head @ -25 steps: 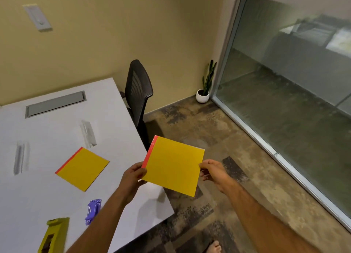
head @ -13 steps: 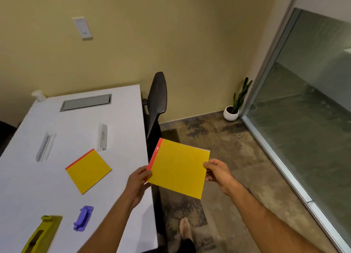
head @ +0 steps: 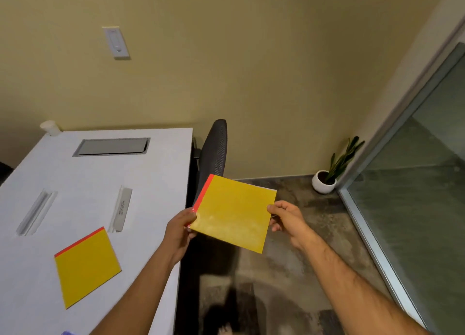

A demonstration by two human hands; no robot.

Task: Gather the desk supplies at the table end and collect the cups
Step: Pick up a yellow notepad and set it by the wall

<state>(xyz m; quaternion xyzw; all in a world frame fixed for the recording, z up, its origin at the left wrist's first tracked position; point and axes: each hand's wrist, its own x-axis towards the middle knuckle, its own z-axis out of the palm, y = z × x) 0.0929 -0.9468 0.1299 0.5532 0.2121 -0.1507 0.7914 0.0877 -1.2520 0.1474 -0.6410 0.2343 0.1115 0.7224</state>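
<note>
I hold a yellow notepad with a red spine (head: 234,213) in the air just off the right edge of the white table (head: 156,168). My left hand (head: 180,230) pinches its red-spine corner and my right hand (head: 285,216) grips its right edge. A second yellow notepad (head: 86,266) lies flat on the table to the left. A white cup (head: 50,127) stands at the table's far left corner. Two grey marker-like bars (head: 122,208) (head: 35,212) lie further back. A sliver of a purple stapler (head: 68,332) shows at the bottom edge.
A black mesh office chair (head: 214,153) stands against the table's right side, behind the held pad. A grey cable hatch (head: 112,146) is set in the tabletop. A potted plant (head: 327,178) sits by the glass partition (head: 415,196). A light switch (head: 116,42) is on the wall.
My view has swung left and up, bringing the far table end and the white cup into sight. The held notepad stays between both hands. The yellow tape dispenser has left the frame.
</note>
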